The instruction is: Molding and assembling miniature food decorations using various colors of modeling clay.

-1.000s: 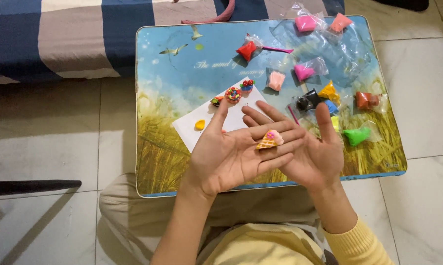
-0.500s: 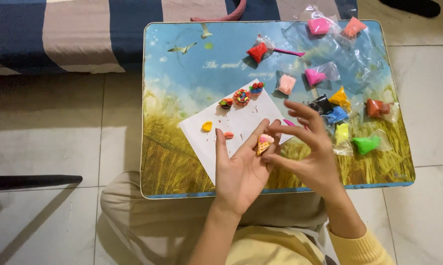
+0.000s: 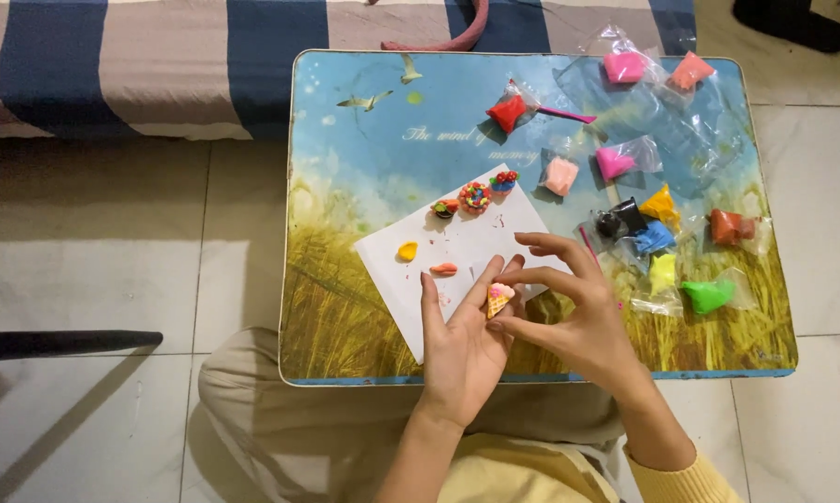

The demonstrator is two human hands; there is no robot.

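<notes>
Right now I see both hands meeting over the near edge of the low table [image 3: 345, 140], at about six o'clock on its top. My left hand [image 3: 462, 349] is open, palm up, fingers spread and pointing toward twelve. The little clay ice-cream cone [image 3: 499, 299] sits at its fingertips, pinched between the left thumb and the right hand [image 3: 569, 317], whose fingers curl in from three o'clock and close on the cone's side.

Under the hands lies a white sheet of paper [image 3: 457, 244], tilted. On it, toward twelve o'clock, stand three small clay pieces in a row: a dark one [image 3: 444, 209], a round multicoloured one [image 3: 475, 197] and a blue-and-red one [image 3: 504, 181]. A yellow blob [image 3: 408, 251] and an orange strip [image 3: 443, 269] lie nearer, at about ten o'clock from the cone.

Clear bags of clay are scattered from one to four o'clock: red [image 3: 508, 113], pink [image 3: 624, 66], salmon [image 3: 691, 71], green [image 3: 708, 296] and brown [image 3: 729, 226] among them, all well apart from the hands. A striped mattress [image 3: 141, 65] runs beyond the table at eleven o'clock.
</notes>
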